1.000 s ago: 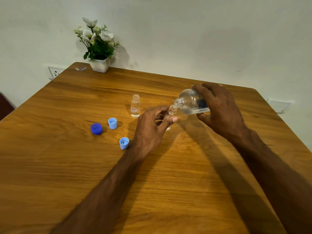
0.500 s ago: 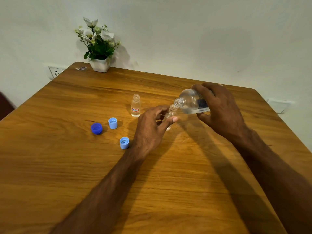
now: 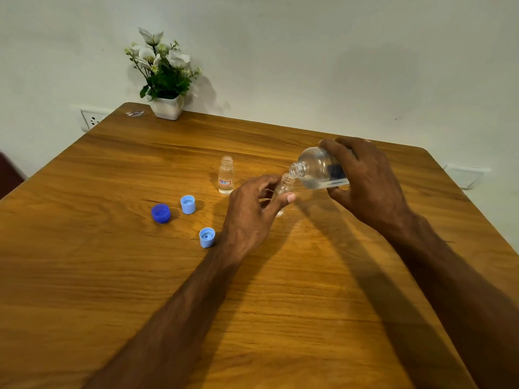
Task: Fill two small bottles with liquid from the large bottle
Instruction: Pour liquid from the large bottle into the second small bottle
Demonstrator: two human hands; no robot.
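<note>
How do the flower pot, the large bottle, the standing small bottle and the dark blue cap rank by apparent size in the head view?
1. flower pot with its flowers
2. large bottle, partly hidden by the right hand
3. standing small bottle
4. dark blue cap

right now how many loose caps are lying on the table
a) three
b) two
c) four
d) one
a) three: a dark blue cap and two light blue caps lie on the table, left of the left hand, which holds a small bottle under the large bottle tilted in the right hand.
</note>
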